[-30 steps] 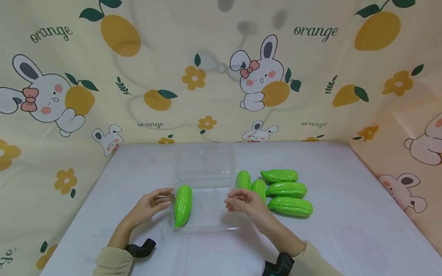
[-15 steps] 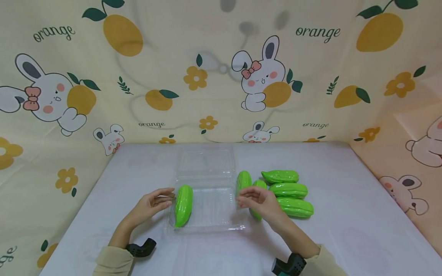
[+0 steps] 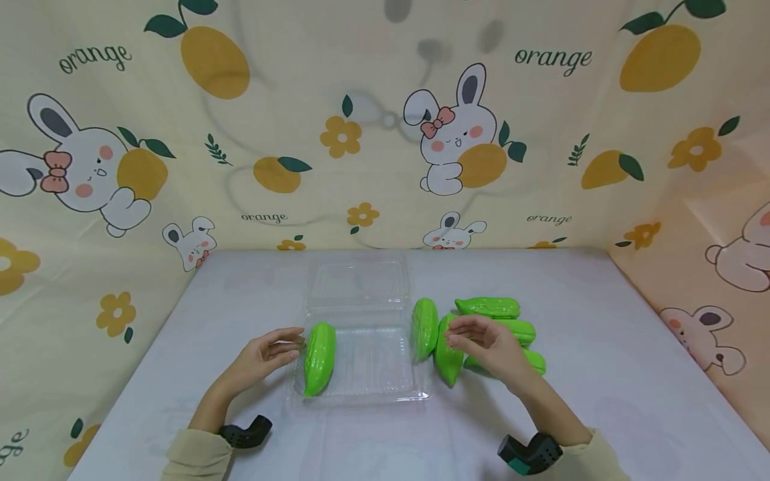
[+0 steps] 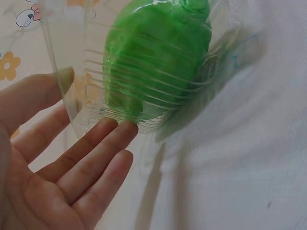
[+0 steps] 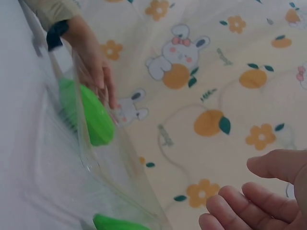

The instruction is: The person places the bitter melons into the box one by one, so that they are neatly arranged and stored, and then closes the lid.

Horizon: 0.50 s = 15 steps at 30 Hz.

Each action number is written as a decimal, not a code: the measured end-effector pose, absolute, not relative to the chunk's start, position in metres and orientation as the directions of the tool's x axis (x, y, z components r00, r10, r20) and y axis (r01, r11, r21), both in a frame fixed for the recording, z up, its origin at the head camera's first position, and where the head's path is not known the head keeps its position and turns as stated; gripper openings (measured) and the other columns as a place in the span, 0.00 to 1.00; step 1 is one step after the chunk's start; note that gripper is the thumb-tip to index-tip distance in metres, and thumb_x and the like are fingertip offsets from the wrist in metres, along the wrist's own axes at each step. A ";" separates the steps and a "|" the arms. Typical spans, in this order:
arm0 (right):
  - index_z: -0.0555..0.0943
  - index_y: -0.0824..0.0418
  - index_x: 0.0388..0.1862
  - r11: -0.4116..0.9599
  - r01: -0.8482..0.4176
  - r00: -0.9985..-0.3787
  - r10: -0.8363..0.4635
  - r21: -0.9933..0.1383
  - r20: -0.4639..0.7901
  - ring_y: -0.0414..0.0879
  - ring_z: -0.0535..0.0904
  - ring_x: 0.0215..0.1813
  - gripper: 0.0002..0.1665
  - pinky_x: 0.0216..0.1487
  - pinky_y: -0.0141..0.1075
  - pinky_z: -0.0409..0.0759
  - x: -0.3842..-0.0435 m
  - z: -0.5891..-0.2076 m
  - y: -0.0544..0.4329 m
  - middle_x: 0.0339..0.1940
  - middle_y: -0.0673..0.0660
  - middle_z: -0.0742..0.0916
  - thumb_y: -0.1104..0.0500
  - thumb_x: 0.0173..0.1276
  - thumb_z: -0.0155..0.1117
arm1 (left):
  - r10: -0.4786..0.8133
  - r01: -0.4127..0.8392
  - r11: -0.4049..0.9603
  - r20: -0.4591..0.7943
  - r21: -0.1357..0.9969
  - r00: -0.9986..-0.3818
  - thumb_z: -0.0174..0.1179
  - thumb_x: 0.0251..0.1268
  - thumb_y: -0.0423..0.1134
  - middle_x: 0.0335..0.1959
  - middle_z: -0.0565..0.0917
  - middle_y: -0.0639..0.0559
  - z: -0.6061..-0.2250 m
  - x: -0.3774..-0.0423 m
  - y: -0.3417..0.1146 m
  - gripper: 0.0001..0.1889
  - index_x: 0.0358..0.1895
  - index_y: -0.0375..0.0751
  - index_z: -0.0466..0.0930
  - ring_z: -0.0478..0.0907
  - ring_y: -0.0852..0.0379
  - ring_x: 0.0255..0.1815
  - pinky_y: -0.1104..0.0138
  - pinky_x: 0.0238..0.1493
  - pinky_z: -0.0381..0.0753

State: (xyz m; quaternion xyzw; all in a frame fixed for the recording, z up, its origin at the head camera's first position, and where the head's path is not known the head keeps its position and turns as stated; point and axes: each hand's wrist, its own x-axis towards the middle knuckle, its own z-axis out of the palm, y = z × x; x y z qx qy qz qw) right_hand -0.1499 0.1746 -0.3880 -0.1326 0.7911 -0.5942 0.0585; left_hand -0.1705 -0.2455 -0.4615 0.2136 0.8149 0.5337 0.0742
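A clear plastic clamshell box [image 3: 379, 387] lies with its lid folded back. One glossy green ridged toy vegetable [image 3: 320, 359] lies along the left inside of it. My left hand [image 3: 275, 354] is at the box's left wall, fingers extended. In the left wrist view, fingertips [image 4: 125, 128] meet the ribbed plastic just below the vegetable. My right hand [image 3: 490, 347] hovers over the green pile right of the box, fingers slightly bent and apart. The right wrist view shows nothing in that palm. Two upright vegetables [image 3: 426, 329] stand nearest the box; others are partly hidden behind the hand.
Three more green vegetables [image 3: 487, 306] lie sideways, stacked front to back at the right. The folded-back lid [image 3: 359, 282] extends toward the printed cloth backdrop [image 3: 373, 133]. A white cloth [image 3: 601, 374] covers the table.
My right hand has moved right, from above the box's right edge to over the pile, uncovering the two upright vegetables. My left hand stays at the box wall.
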 end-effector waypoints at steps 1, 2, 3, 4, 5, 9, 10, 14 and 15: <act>0.76 0.74 0.50 0.268 -0.149 -0.958 -0.278 -0.952 0.072 0.29 0.83 0.41 0.20 0.46 0.27 0.84 -0.150 -0.389 0.177 0.37 0.37 0.85 0.61 0.66 0.65 | 0.427 0.268 0.339 0.106 0.902 -0.898 0.56 0.70 0.37 0.59 0.75 0.25 -0.461 -0.170 -0.246 0.26 0.66 0.25 0.64 0.81 0.63 0.56 0.80 0.52 0.79; 0.76 0.74 0.50 0.279 -0.162 -0.957 -0.277 -0.947 0.083 0.29 0.82 0.41 0.20 0.46 0.26 0.83 -0.150 -0.389 0.179 0.37 0.37 0.85 0.61 0.66 0.65 | 0.425 0.261 0.334 0.103 0.906 -0.899 0.56 0.70 0.37 0.59 0.75 0.25 -0.461 -0.170 -0.246 0.26 0.66 0.25 0.65 0.81 0.63 0.56 0.80 0.52 0.79; 0.76 0.74 0.50 0.282 -0.176 -0.957 -0.275 -0.943 0.096 0.28 0.82 0.41 0.19 0.45 0.25 0.83 -0.150 -0.390 0.181 0.37 0.37 0.85 0.62 0.66 0.65 | 0.426 0.255 0.332 0.097 0.908 -0.900 0.56 0.70 0.37 0.59 0.75 0.25 -0.462 -0.170 -0.246 0.26 0.66 0.25 0.64 0.81 0.64 0.56 0.80 0.53 0.78; 0.76 0.75 0.49 0.288 -0.192 -0.955 -0.273 -0.938 0.112 0.27 0.82 0.41 0.18 0.45 0.24 0.82 -0.150 -0.392 0.184 0.37 0.37 0.85 0.63 0.66 0.65 | 0.425 0.244 0.331 0.087 0.912 -0.901 0.56 0.70 0.37 0.60 0.75 0.25 -0.462 -0.170 -0.246 0.27 0.66 0.26 0.64 0.81 0.66 0.56 0.81 0.53 0.78; 0.76 0.75 0.49 0.288 -0.205 -0.954 -0.271 -0.935 0.126 0.27 0.82 0.41 0.18 0.45 0.23 0.82 -0.149 -0.393 0.186 0.37 0.37 0.85 0.64 0.65 0.65 | 0.423 0.223 0.328 0.069 0.918 -0.904 0.57 0.70 0.38 0.60 0.74 0.26 -0.462 -0.170 -0.247 0.27 0.67 0.26 0.64 0.80 0.69 0.56 0.81 0.53 0.77; 0.77 0.74 0.47 0.310 -0.259 -0.949 -0.260 -0.915 0.180 0.26 0.81 0.42 0.16 0.45 0.21 0.81 -0.146 -0.398 0.195 0.37 0.37 0.85 0.66 0.64 0.65 | 0.426 0.207 0.330 0.051 0.921 -0.903 0.56 0.70 0.36 0.60 0.74 0.25 -0.463 -0.170 -0.248 0.27 0.66 0.25 0.64 0.77 0.77 0.54 0.82 0.53 0.77; 0.78 0.73 0.47 0.324 -0.269 -0.948 -0.255 -0.907 0.190 0.27 0.82 0.42 0.15 0.46 0.21 0.81 -0.145 -0.400 0.198 0.37 0.36 0.85 0.65 0.64 0.66 | 0.423 0.205 0.332 0.049 0.921 -0.905 0.57 0.70 0.36 0.60 0.74 0.25 -0.463 -0.170 -0.247 0.27 0.66 0.26 0.64 0.77 0.79 0.53 0.82 0.53 0.77; 0.79 0.71 0.47 0.380 -0.301 -0.946 -0.236 -0.875 0.223 0.31 0.83 0.43 0.15 0.45 0.21 0.81 -0.144 -0.404 0.208 0.38 0.36 0.85 0.62 0.65 0.66 | 0.412 0.228 0.347 0.070 0.910 -0.908 0.57 0.70 0.37 0.60 0.76 0.26 -0.464 -0.171 -0.246 0.26 0.66 0.27 0.65 0.78 0.77 0.53 0.82 0.53 0.77; 0.79 0.70 0.47 0.391 -0.306 -0.945 -0.231 -0.868 0.230 0.31 0.83 0.43 0.16 0.45 0.21 0.81 -0.144 -0.405 0.212 0.39 0.36 0.85 0.62 0.65 0.66 | 0.410 0.235 0.346 0.079 0.908 -0.909 0.57 0.70 0.37 0.60 0.76 0.27 -0.463 -0.171 -0.245 0.26 0.66 0.27 0.65 0.79 0.75 0.54 0.82 0.53 0.77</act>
